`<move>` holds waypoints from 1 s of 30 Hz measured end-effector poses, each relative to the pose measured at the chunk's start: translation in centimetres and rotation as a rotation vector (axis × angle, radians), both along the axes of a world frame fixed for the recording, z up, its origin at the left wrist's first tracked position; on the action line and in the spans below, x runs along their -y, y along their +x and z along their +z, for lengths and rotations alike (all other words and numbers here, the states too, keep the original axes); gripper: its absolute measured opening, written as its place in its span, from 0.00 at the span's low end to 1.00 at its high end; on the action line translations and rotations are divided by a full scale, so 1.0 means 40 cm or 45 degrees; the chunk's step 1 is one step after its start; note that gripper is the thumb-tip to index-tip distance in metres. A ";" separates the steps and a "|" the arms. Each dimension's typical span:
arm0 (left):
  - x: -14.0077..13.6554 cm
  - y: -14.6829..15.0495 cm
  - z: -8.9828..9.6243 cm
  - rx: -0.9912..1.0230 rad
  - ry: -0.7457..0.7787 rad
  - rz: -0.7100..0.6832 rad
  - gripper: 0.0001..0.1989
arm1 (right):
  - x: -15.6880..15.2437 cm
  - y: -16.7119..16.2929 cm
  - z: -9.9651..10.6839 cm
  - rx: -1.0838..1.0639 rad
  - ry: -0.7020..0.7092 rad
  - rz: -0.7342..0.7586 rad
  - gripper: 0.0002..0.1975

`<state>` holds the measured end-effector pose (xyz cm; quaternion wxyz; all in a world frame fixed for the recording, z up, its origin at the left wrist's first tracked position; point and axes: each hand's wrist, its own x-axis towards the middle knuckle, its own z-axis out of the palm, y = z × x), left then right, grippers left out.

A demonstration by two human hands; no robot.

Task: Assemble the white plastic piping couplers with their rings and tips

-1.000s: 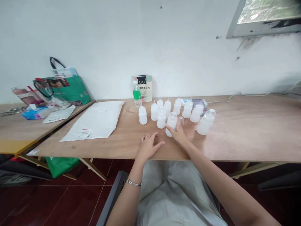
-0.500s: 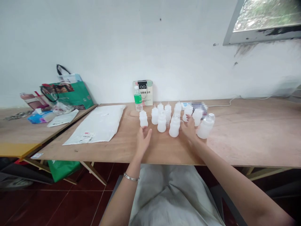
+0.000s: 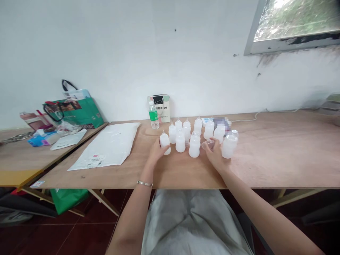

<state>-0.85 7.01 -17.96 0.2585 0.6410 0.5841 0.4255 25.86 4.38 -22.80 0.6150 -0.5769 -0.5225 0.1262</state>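
Observation:
My left hand (image 3: 154, 151) is wrapped round the leftmost small white baby bottle (image 3: 165, 141), which stands upright with its pointed teat showing. Between the fingers of my right hand (image 3: 216, 155) is a clear domed cap (image 3: 207, 144), held low over the table. Several similar white bottles stand in a loose group between my hands and behind them. One white bottle (image 3: 194, 146) is at the group's near edge, left of the cap. Just right of my right hand, another bottle (image 3: 229, 145) has a clear cover over its top.
A flat white mailing bag (image 3: 106, 141) lies on the wooden table (image 3: 278, 156) at left. A water bottle (image 3: 153, 117) and a paper bag (image 3: 165, 106) stand by the wall. On the side table are a green bag (image 3: 87, 113) and a tissue pack (image 3: 44, 139).
My left hand has closed round the leftmost baby bottle, which has come slightly nearer. My right hand has drawn back from among the bottles and now shows a clear cap in its fingers.

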 end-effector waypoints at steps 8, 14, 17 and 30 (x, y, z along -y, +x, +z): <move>0.170 0.089 -0.059 -0.013 0.128 -0.413 0.18 | 0.104 -0.113 0.139 -0.054 0.390 0.310 0.19; 0.205 0.143 -0.106 0.005 0.136 -0.452 0.23 | 0.094 -0.172 0.147 0.072 0.347 0.603 0.17; 0.212 0.139 -0.108 -0.016 0.151 -0.473 0.26 | 0.105 -0.186 0.122 0.107 0.300 0.650 0.17; 0.209 0.134 -0.111 -0.090 0.148 -0.478 0.24 | 0.107 -0.204 0.076 0.179 0.328 0.638 0.18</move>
